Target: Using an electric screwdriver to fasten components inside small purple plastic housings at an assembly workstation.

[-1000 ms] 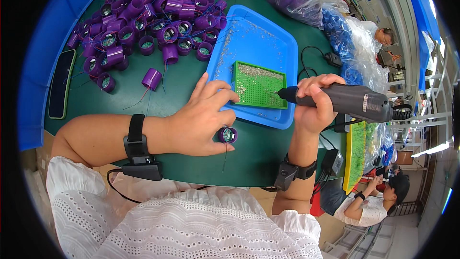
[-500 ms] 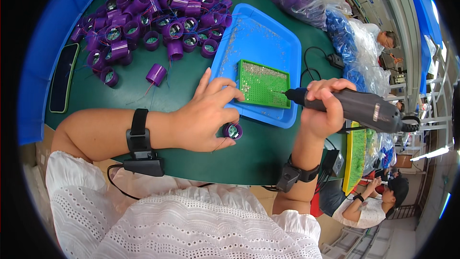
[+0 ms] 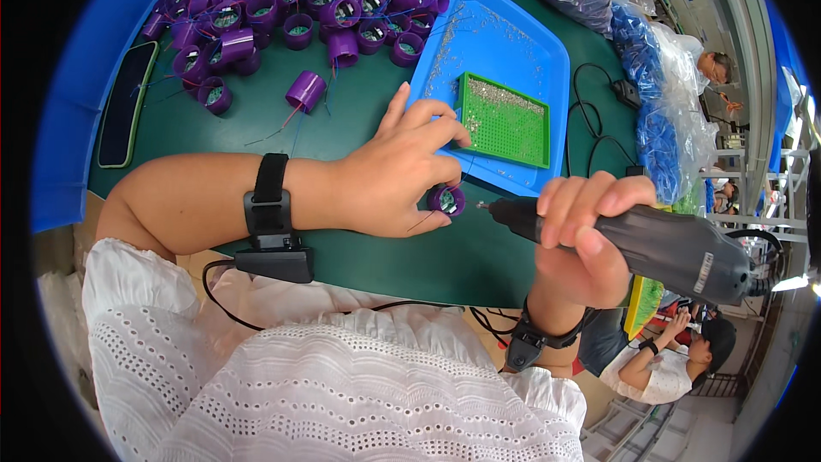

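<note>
My left hand (image 3: 398, 173) rests on the table with thumb and a finger closed round a small purple cylindrical housing (image 3: 458, 202), which has a green circuit board inside. Its index finger reaches to the corner of a green perforated screw tray (image 3: 546, 141). In my right hand (image 3: 590, 235) is a dark electric screwdriver (image 3: 676, 250), held nearly level. The driver's tip, with a tiny metallic bit that looks like a screw, points left at the housing and is a short way from it. The green tray lies within a larger blue tray (image 3: 522, 51).
Many purple housings with thin wires (image 3: 342, 47) lie heaped at the far left; one housing (image 3: 305, 91) stands apart. A phone (image 3: 128, 103) lies by a blue bin wall (image 3: 73, 120). Cables (image 3: 590, 111) and plastic bags (image 3: 637, 60) line the right. Two people sit beyond.
My right hand has brought the screwdriver from the screw tray down toward the purple housing. My left hand keeps its grip on the housing. The whole view has shifted slightly.
</note>
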Demonstrator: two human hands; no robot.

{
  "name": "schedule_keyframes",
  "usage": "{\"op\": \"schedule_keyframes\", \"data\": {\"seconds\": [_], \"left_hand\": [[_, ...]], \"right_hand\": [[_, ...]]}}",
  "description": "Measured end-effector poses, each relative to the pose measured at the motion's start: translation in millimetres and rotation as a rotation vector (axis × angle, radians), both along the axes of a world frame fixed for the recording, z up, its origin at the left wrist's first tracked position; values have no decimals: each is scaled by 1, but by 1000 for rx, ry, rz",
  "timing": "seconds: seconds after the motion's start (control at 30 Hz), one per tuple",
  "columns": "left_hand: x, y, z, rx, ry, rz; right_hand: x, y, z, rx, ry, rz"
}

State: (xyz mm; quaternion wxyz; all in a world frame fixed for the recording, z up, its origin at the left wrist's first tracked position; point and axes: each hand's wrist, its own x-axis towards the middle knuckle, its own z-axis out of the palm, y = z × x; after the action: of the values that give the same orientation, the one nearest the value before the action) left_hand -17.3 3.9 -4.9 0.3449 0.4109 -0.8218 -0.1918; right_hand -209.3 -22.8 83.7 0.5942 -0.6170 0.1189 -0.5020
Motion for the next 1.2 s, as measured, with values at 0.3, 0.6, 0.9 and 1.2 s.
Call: {"op": "schedule_keyframes", "data": {"seconds": [0.3,0.6,0.9,1.2], "left_hand": [[0,2,2,16,15,-10],[1,1,2,27,15,-10],[2,2,3,31,15,-16],[2,2,2,26,19,-14]], "right_hand": [[5,-3,-15,-3,40,-43],[9,-4,-18,-10,38,-55],[13,1,-16,-21,67,-82],[14,0,-16,-25,83,-67]]}}
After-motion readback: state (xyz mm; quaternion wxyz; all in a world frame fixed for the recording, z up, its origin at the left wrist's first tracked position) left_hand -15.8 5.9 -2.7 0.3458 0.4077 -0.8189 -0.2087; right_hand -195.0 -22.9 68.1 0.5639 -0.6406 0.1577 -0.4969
